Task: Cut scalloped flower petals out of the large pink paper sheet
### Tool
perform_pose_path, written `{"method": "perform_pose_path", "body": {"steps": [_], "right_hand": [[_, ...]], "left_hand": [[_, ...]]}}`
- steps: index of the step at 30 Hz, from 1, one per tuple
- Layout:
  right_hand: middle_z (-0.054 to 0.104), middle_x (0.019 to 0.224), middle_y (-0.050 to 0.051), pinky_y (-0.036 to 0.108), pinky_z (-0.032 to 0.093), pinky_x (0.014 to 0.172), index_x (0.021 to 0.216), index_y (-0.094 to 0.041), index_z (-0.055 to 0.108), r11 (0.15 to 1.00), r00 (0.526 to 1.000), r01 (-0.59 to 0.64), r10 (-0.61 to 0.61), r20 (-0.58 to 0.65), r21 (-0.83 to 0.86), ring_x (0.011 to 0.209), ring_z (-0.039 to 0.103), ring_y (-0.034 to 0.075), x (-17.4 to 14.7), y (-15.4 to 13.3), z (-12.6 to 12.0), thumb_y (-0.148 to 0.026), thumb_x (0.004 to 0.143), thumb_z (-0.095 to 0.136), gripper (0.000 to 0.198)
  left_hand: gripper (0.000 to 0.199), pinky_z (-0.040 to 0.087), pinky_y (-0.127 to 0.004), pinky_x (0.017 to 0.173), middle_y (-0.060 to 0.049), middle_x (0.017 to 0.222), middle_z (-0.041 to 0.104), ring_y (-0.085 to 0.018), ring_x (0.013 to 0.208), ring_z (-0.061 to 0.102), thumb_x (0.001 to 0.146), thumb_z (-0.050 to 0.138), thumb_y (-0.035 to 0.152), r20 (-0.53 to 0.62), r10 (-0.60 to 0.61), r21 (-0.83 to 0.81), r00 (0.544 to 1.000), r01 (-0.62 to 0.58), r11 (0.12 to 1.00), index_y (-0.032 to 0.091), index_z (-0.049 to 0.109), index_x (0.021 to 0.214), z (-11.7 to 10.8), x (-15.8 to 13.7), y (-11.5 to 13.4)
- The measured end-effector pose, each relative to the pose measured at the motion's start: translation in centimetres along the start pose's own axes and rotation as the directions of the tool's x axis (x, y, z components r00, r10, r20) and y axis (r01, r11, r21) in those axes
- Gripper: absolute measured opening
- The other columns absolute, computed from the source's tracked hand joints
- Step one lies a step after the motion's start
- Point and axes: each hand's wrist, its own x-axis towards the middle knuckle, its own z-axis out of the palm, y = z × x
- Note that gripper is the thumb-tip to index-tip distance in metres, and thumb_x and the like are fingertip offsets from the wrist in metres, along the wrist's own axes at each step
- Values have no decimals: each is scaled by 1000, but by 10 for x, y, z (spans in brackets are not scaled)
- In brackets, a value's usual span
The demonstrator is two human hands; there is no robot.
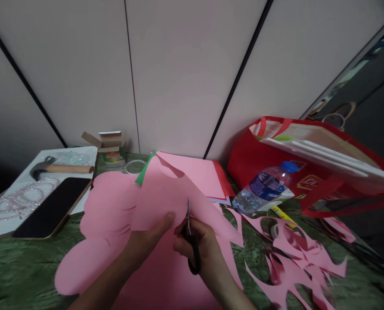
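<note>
- Several clear bead strands (24, 200) lie coiled at the far left on white sheeting (67, 153).
- Just beyond them, a claw hammer (72, 168) lies crosswise, head left, wooden handle pointing right.
- Beside the beads, a dark phone (56, 209) lies screen up, its long axis running from near left to far right.
- Near the wall stands a small open box (113, 150), flaps raised.
- Scalloped pink cutouts (104, 206) overlap on the green table (14, 269), left of centre.
- The left hand (147, 245) pinches the near edge of a pink sheet (166, 198), thumb on top, fingers hidden beneath. The sheet is raised at centre, its long axis slanting from far left to near right, the pointed end toward near right.
- Scissors (188, 230) stand over the sheet's near side, long axis running near to far, tips pointing far; whether the blades grip paper, I cannot tell.
- The right hand (200, 245) is curled round their black handles.
- Behind lies stacked coloured paper (205, 176).
- Farther right, a water bottle (264, 187) leans by a red bag (263, 159).
- Nearer, curved pink scraps (289, 275) lie heaped.
</note>
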Motion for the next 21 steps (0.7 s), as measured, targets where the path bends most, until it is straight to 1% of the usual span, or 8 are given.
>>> {"method": "perform_pose_path", "body": {"steps": [2,5,6,9,12,15,19,21], "right_hand": [[39,50,-7,21,26,46,67,-16,56,1000,1000,-8,8,1,5,47,33,7,0,0,0,-33,58,73,26],[40,49,-7,21,26,45,67,-17,55,1000,1000,-26,26,-10,18,46,34,8,0,-1,2,-35,57,73,27],[41,48,-7,21,26,46,66,-17,55,999,999,-30,31,-15,19,45,34,8,0,-2,2,-35,57,73,28],[41,47,-7,21,26,45,65,-17,54,999,999,-35,35,-9,14,45,35,8,-1,-3,3,-36,57,73,28],[42,47,-7,21,27,45,65,-17,54,999,999,-35,35,4,19,45,35,8,0,-2,3,-34,57,72,27],[45,49,-6,22,29,46,65,-17,54,999,999,-31,31,10,29,46,38,8,1,1,3,-33,56,72,25],[47,50,-6,22,29,46,66,-16,55,999,1000,-24,23,19,27,46,40,8,1,4,2,-31,59,70,23],[46,50,-6,21,29,45,66,-16,55,999,999,-20,20,25,31,46,39,8,0,4,2,-31,59,70,23]], "left_hand": [[30,43,-44,88,-12,91,67,-30,96,58,56,71,39,17,-22,-3,1000,22,1000,18,62,75,0,-1,2],[34,42,-47,88,-14,95,66,-32,97,58,56,71,41,12,-76,9,997,75,997,17,62,78,-1,-1,3],[36,42,-47,88,-14,96,66,-32,97,58,55,71,42,13,-73,7,997,73,997,17,63,79,-1,-1,3],[35,42,-48,88,-14,95,66,-32,96,58,54,71,43,23,-16,-8,1000,16,1000,16,63,75,-2,0,4],[34,43,-47,87,-14,91,67,-32,93,59,53,72,44,23,-7,-7,1000,7,1000,16,62,70,-3,-1,6],[33,43,-46,86,-13,88,67,-32,92,59,51,72,45,0,-53,9,999,53,999,18,63,68,-5,-4,9],[36,41,-52,86,-15,86,68,-37,93,59,50,71,48,-61,-166,72,984,170,983,18,63,67,-7,-4,11],[35,42,-52,85,-16,85,69,-37,93,59,49,72,47,-49,-201,97,978,205,974,17,63,66,-10,-1,12]]}}
